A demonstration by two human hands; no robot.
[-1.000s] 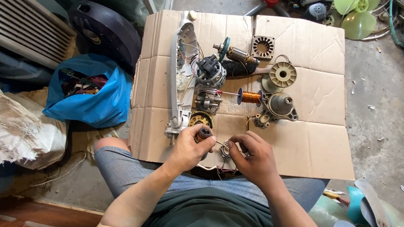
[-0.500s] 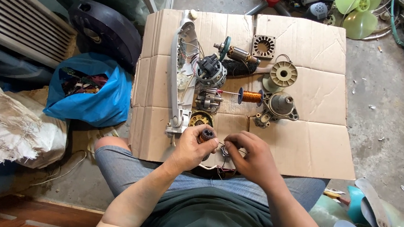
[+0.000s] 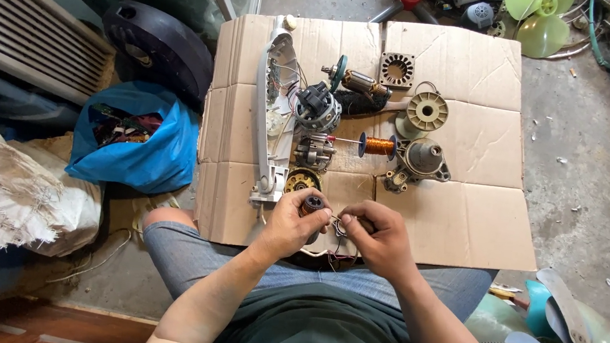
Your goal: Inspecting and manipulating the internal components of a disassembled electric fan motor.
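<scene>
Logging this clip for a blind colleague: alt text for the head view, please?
Left hand pinches a small dark cylinder; right hand fingers thin wires beside it, over cardboard strewn with motor parts and a copper spool.

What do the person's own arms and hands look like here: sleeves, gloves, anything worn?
Both forearms are bare, with no sleeves reaching them. The left hand and right hand are ungloved, and no ring, watch or band is visible on either. The person wears a dark green shirt and blue denim shorts.

The left hand [image 3: 291,226] hides most of the small dark part [image 3: 310,206]; thin wires [image 3: 337,225] too small to tell
</scene>
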